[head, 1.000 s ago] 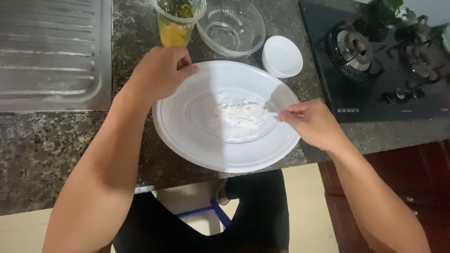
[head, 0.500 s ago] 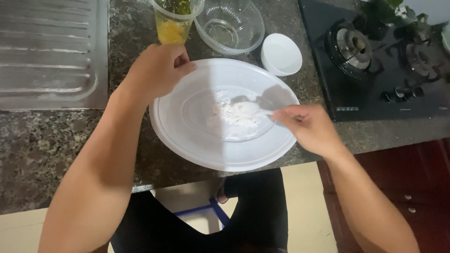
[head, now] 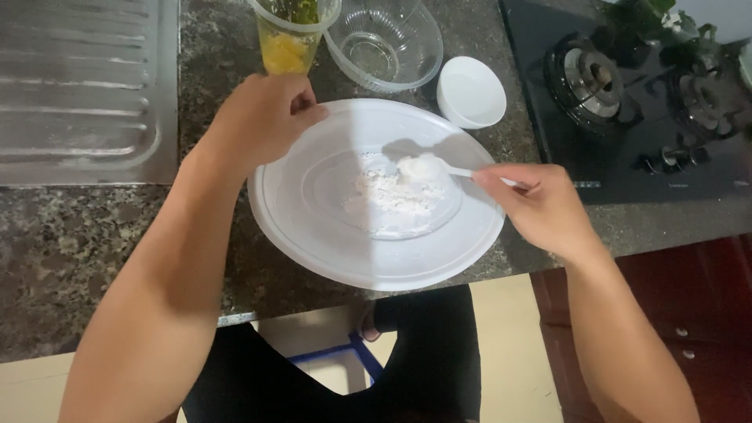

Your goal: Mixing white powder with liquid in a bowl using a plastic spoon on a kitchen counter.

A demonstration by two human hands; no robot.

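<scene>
left hand (head: 262, 117): closed grip on the far-left rim of the big white plastic bowl (head: 313, 235), fingers curled over the edge, thumb inside
right hand (head: 544, 207): fingers pinched shut on the handle of a white plastic spoon (head: 435, 166), at the bowl's right rim
spoon: handle runs left from the fingers, over the bowl; head heaped with white flour, lifted just above the pile, far-right part of the bowl's floor
flour (head: 388, 196): small white pile spread over the middle of the bowl's flat floor, patchy, thin at the edges
bowl: wide, shallow, translucent white; sits on the dark speckled granite surface (head: 70, 251), near edge hanging a little over the surface's front edge
plastic cup (head: 290, 35): clear, with yellow liquid and something green on top; just beyond the left hand, behind the bowl; touching the hand or not, cannot tell
clear glass bowl (head: 384, 43): beside the cup on its right, behind the big bowl
small white bowl (head: 470, 92): right of the glass bowl, just beside the big bowl's far-right rim
gas hob (head: 627, 94): black, two burners, far right on the surface, well apart from the bowl
sink drainboard (head: 78, 86): ribbed steel, far left
green leaves (head: 658, 19): top right, over the hob
below surface: dark trousers of the person, pale floor, a blue stool frame between the legs
</scene>
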